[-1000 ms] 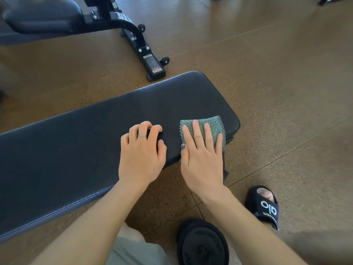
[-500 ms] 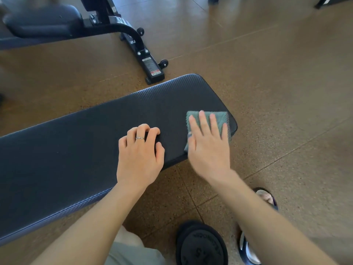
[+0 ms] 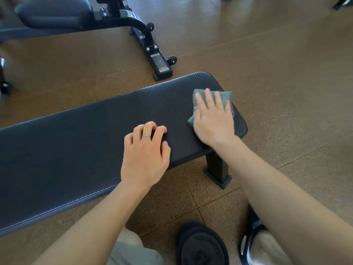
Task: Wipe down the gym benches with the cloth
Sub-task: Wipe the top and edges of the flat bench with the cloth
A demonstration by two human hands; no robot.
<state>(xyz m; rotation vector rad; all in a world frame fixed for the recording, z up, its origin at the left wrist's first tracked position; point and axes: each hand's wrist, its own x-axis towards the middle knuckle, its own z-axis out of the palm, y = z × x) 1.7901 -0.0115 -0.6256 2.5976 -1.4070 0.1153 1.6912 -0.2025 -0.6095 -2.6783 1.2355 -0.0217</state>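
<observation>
A: Your right hand [image 3: 214,121] lies flat on the cloth [image 3: 225,96], fingers [image 3: 209,97] straight and spread, pressing it down rather than gripping it. Where is the cloth on the surface [image 3: 76,146]?

B: At the right end, close to the far right corner, with a bit of it reaching toward the end edge. Your left hand [image 3: 145,155] rests near the front edge beside it, fingers curled with their tips on the padding and holding nothing.

A: What could go wrong from here?

B: Since you only press the cloth, a stroke past the rounded end could probably let it slide off onto the floor [image 3: 286,73]. The folded cloth may also bunch under your palm and miss strips of padding.

A: Anything further out?

B: The weight plate [image 3: 202,245] lies by your feet, beside your slipper [image 3: 248,245]; shifting along the surface, you could trip on it. The second bench [image 3: 53,14] behind looks not yet reached.
</observation>
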